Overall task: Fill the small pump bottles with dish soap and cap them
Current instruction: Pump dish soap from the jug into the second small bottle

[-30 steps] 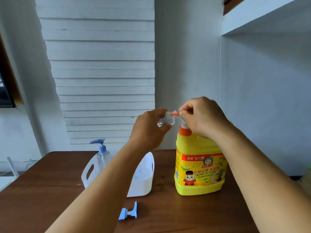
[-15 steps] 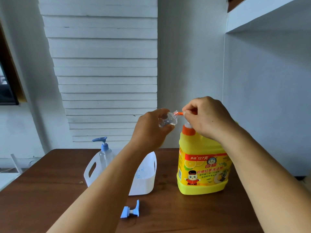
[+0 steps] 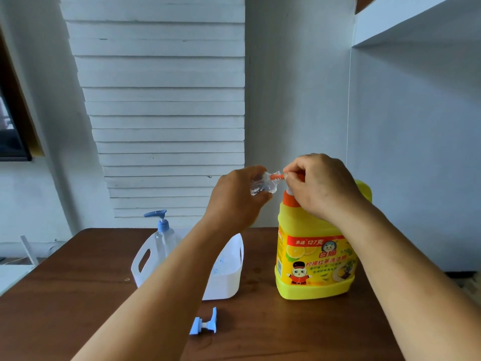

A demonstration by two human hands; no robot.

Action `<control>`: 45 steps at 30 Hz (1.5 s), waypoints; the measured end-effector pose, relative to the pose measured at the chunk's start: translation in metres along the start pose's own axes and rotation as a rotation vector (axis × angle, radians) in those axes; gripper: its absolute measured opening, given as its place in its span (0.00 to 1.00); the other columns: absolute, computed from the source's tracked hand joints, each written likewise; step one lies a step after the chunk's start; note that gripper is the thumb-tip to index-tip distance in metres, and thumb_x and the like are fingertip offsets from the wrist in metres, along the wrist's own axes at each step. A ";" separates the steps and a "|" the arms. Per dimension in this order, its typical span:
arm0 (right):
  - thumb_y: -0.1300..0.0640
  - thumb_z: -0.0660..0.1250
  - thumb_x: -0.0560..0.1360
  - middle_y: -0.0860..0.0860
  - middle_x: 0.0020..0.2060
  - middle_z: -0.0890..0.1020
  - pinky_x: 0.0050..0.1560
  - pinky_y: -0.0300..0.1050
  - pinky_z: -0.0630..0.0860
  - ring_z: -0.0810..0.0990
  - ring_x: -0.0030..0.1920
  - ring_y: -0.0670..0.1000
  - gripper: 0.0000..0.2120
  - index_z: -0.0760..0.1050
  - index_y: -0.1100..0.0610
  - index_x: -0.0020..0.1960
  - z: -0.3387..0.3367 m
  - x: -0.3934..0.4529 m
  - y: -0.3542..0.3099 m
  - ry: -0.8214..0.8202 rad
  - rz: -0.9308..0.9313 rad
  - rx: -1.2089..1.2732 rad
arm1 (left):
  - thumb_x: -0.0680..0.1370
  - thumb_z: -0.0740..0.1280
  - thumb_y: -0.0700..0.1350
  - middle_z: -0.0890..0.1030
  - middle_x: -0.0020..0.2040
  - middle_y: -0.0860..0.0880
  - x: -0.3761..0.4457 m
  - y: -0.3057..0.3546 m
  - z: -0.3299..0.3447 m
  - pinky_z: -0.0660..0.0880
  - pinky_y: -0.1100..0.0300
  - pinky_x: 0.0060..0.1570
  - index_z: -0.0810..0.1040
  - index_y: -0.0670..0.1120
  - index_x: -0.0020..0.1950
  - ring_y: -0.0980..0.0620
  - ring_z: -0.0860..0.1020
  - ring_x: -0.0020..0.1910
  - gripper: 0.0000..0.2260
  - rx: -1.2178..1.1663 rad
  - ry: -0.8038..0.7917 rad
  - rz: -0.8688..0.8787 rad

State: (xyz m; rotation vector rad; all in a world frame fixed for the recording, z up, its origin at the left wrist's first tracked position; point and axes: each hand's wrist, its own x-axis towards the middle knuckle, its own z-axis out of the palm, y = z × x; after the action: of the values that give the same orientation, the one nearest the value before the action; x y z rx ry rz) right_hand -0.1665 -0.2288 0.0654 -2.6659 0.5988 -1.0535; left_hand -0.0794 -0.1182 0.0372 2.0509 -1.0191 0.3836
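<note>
At lower left of centre a capped pump bottle (image 3: 163, 238) stands in a white caddy (image 3: 223, 280), and a loose blue pump cap (image 3: 204, 325) lies on the table (image 3: 65, 308) below it. At mid frame the left hand (image 3: 238, 199) grasps a small clear bottle (image 3: 260, 185), tilted with its mouth at the orange spout (image 3: 276, 176). The right hand (image 3: 322, 186) is clenched over the pump of the yellow dish soap jug (image 3: 316, 256). This looks like the filling step; next, pressing the pump while keeping mouth and spout aligned.
</note>
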 end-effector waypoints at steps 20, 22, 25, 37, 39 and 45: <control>0.58 0.63 0.76 0.51 0.48 0.83 0.42 0.40 0.71 0.78 0.46 0.53 0.09 0.83 0.56 0.49 -0.012 0.004 -0.004 -0.103 0.006 0.010 | 0.74 0.69 0.48 0.81 0.51 0.53 -0.002 0.002 0.000 0.67 0.68 0.40 0.77 0.52 0.58 0.53 0.77 0.48 0.13 -0.006 -0.001 -0.007; 0.57 0.65 0.75 0.51 0.47 0.84 0.39 0.40 0.70 0.79 0.44 0.52 0.09 0.83 0.56 0.48 -0.019 0.009 -0.007 -0.115 0.001 -0.003 | 0.74 0.69 0.48 0.82 0.51 0.53 0.000 0.005 -0.004 0.68 0.67 0.41 0.77 0.52 0.59 0.53 0.77 0.48 0.14 -0.012 0.006 0.000; 0.57 0.64 0.76 0.51 0.47 0.84 0.40 0.39 0.70 0.80 0.45 0.52 0.09 0.83 0.56 0.48 -0.016 0.004 -0.006 -0.069 0.004 0.018 | 0.74 0.69 0.48 0.82 0.54 0.52 0.001 0.006 -0.005 0.67 0.65 0.45 0.77 0.51 0.60 0.53 0.78 0.49 0.15 -0.010 0.007 -0.002; 0.60 0.65 0.74 0.53 0.44 0.85 0.41 0.39 0.72 0.82 0.46 0.54 0.09 0.84 0.58 0.46 -0.018 0.006 -0.007 -0.074 0.020 0.011 | 0.73 0.69 0.48 0.82 0.50 0.52 0.001 -0.001 -0.002 0.65 0.72 0.36 0.77 0.51 0.58 0.54 0.76 0.45 0.14 -0.024 0.020 0.004; 0.60 0.65 0.74 0.53 0.44 0.85 0.40 0.39 0.72 0.81 0.45 0.55 0.09 0.84 0.58 0.45 -0.018 0.006 -0.008 -0.073 0.014 -0.003 | 0.73 0.70 0.48 0.82 0.50 0.52 0.001 -0.002 -0.003 0.64 0.75 0.36 0.77 0.51 0.58 0.56 0.75 0.43 0.14 -0.023 0.020 0.008; 0.55 0.63 0.77 0.53 0.48 0.84 0.45 0.40 0.71 0.80 0.49 0.55 0.10 0.82 0.54 0.49 0.000 -0.004 -0.002 -0.016 0.018 0.007 | 0.73 0.69 0.48 0.83 0.52 0.51 -0.002 -0.003 0.001 0.68 0.64 0.43 0.77 0.52 0.58 0.54 0.75 0.44 0.14 0.006 -0.017 0.009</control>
State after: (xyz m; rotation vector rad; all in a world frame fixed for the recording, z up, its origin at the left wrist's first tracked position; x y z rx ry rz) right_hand -0.1682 -0.2251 0.0639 -2.6554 0.6138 -1.0259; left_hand -0.0782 -0.1167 0.0342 2.0593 -1.0391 0.3749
